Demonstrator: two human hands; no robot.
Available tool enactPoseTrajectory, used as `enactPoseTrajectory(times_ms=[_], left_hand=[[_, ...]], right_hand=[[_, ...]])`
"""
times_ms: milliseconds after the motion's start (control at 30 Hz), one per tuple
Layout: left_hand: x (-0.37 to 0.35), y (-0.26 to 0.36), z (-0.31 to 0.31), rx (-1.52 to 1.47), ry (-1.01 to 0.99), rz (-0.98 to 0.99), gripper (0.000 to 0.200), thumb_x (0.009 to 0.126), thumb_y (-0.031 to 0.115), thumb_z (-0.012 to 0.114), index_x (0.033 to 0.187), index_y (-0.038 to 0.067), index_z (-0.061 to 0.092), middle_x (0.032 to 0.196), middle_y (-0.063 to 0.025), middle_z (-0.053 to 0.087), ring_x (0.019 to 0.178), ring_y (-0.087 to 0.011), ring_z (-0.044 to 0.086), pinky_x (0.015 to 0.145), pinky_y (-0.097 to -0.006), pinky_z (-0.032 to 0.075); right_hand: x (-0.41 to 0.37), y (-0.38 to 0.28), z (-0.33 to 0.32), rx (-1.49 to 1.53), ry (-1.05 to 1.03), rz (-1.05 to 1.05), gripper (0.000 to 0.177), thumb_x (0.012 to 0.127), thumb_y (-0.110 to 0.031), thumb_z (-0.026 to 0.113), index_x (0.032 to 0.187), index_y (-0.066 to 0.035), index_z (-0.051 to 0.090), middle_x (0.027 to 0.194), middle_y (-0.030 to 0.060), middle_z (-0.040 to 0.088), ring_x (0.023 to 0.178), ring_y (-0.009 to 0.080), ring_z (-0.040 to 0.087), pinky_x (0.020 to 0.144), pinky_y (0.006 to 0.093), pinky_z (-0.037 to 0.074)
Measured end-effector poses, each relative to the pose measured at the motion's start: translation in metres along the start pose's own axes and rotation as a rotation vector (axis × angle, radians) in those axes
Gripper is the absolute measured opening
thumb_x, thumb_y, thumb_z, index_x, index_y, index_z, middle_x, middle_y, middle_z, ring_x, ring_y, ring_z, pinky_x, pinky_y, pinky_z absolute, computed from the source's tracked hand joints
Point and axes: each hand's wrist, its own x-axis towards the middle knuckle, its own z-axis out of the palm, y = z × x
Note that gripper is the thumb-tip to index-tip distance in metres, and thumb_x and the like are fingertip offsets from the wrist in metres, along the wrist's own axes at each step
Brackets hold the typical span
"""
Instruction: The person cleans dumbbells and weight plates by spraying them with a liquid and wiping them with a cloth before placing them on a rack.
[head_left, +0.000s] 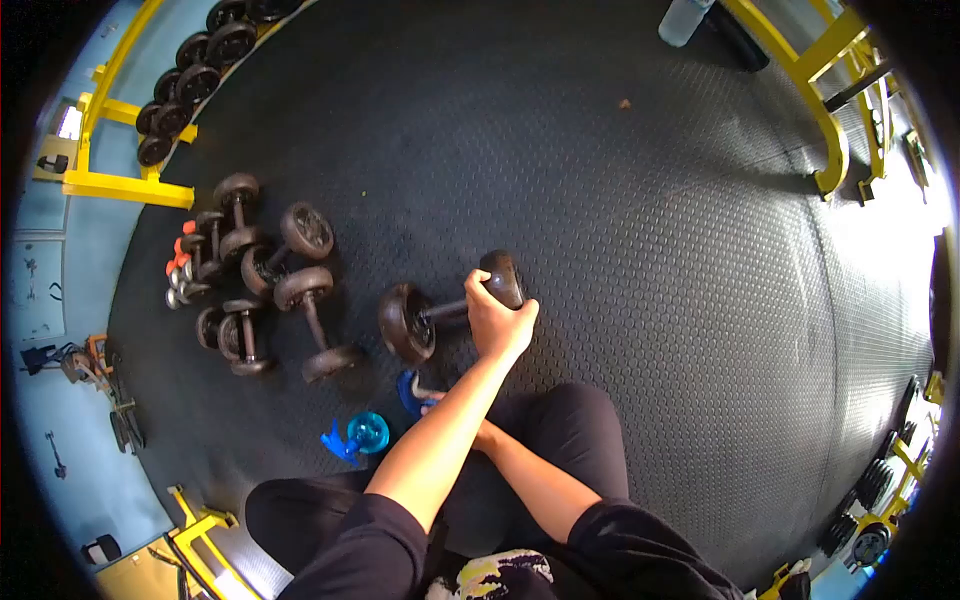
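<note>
My left hand (497,318) grips the right end of a dark brown dumbbell (408,322) lying on the black floor mat. Thumb and fingers are spread around the inner side of that weight. My right arm passes beneath my left forearm. Mostly hidden there, my right hand (430,404) holds a blue object (408,393) with a pale part, perhaps a brush or cloth. A spray bottle (368,432) with clear blue body and blue nozzle lies just left of my left forearm.
Several brown dumbbells (317,322) and small orange and grey ones (182,250) lie on the mat at left. A yellow rack (130,187) holds more dumbbells at upper left. Another yellow frame (835,150) and a clear bottle (684,22) are at upper right.
</note>
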Motion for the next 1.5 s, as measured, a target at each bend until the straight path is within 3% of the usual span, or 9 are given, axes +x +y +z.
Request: enactPoseTrajectory(times_ms=[67,133,233,400,533,633,900,1367,1500], left_hand=[[-0.01,-0.014,-0.006,-0.033,-0.037,0.117,0.074,0.066,0.014,0.078,0.125,0.006,0.033,0.119,-0.0247,0.048,0.114,-0.0434,0.051,0.097,-0.0512,0.042],[-0.017,-0.02,-0.013,-0.009,-0.068,0.192,0.074,0.071,0.02,0.08,0.127,0.005,0.033,0.119,-0.025,0.048,0.114,-0.0418,0.051,0.097,-0.0513,0.042],[-0.021,-0.013,-0.041,0.063,-0.162,0.199,0.072,0.077,0.029,0.079,0.129,0.004,0.036,0.118,-0.0232,0.048,0.112,-0.0384,0.052,0.095,-0.0505,0.042],[0.024,-0.033,-0.124,0.029,0.254,0.499,0.024,0.089,0.015,0.066,0.108,0.003,0.058,0.103,-0.0147,0.056,0.093,-0.0292,0.055,0.083,-0.0401,0.046],[0.07,-0.132,-0.14,0.036,0.135,0.339,0.036,0.1,0.025,0.052,0.126,0.001,0.055,0.121,-0.0198,0.058,0.112,-0.034,0.055,0.099,-0.0425,0.043],[0.058,-0.14,-0.128,-0.109,0.046,0.302,0.048,0.106,0.031,0.038,0.144,0.005,0.045,0.144,-0.0219,0.05,0.135,-0.0357,0.046,0.111,-0.0402,0.036],[0.044,-0.156,-0.13,-0.179,0.033,-0.023,0.035,0.105,0.031,0.041,0.121,0.006,0.06,0.125,-0.019,0.059,0.12,-0.0316,0.053,0.104,-0.0416,0.039],[0.015,-0.146,-0.112,-0.394,0.148,-0.021,0.041,0.107,0.029,0.031,0.132,0.001,0.05,0.134,-0.0168,0.046,0.126,-0.025,0.045,0.109,-0.0395,0.033],[0.033,-0.145,-0.113,-0.757,0.08,-0.184,0.037,0.107,0.028,0.035,0.13,0.002,0.051,0.128,-0.013,0.053,0.117,-0.0228,0.053,0.103,-0.0363,0.04]], right_hand=[[0.008,-0.005,0.0,0.054,-0.021,0.08,0.056,0.093,-0.027,0.069,0.139,-0.001,0.05,0.132,0.0126,0.058,0.126,0.0245,0.051,0.107,0.0441,0.04],[0.011,-0.013,0.005,-1.046,0.12,-0.238,0.046,0.096,-0.024,0.065,0.133,0.001,0.054,0.128,0.0135,0.058,0.122,0.0243,0.053,0.104,0.0427,0.042],[0.02,-0.004,-0.003,-0.936,0.098,-0.689,0.039,0.096,-0.021,0.063,0.128,0.002,0.057,0.127,0.0157,0.057,0.12,0.0258,0.053,0.103,0.0414,0.042],[-0.009,-0.064,0.033,-0.389,0.451,-0.054,0.024,0.1,-0.02,0.051,0.105,-0.001,0.064,0.089,-0.0006,0.062,0.083,0.0112,0.053,0.078,0.0284,0.045],[-0.038,-0.109,0.055,0.036,0.357,-0.082,0.039,0.102,-0.022,0.05,0.132,0.003,0.055,0.119,0.0088,0.066,0.11,0.0171,0.062,0.1,0.0298,0.045],[-0.04,-0.12,0.067,-0.04,0.358,-0.234,0.039,0.104,-0.023,0.05,0.133,0.002,0.054,0.119,0.0051,0.063,0.112,0.0133,0.057,0.103,0.029,0.041],[0.065,-0.107,0.059,-0.809,0.45,-0.468,0.057,0.1,-0.023,0.049,0.149,0.001,0.036,0.161,0.0301,0.009,0.152,0.0395,0.007,0.121,0.0444,0.014],[0.19,-0.172,0.034,-0.999,0.457,0.459,0.073,0.092,-0.049,0.047,0.126,0.016,0.055,0.146,0.0446,0.03,0.14,0.0478,0.034,0.118,0.0408,0.026],[0.166,-0.159,0.036,-1.025,0.576,0.121,0.07,0.093,-0.044,0.051,0.134,0.012,0.05,0.143,0.0349,0.044,0.138,0.0405,0.041,0.113,0.0418,0.035]])
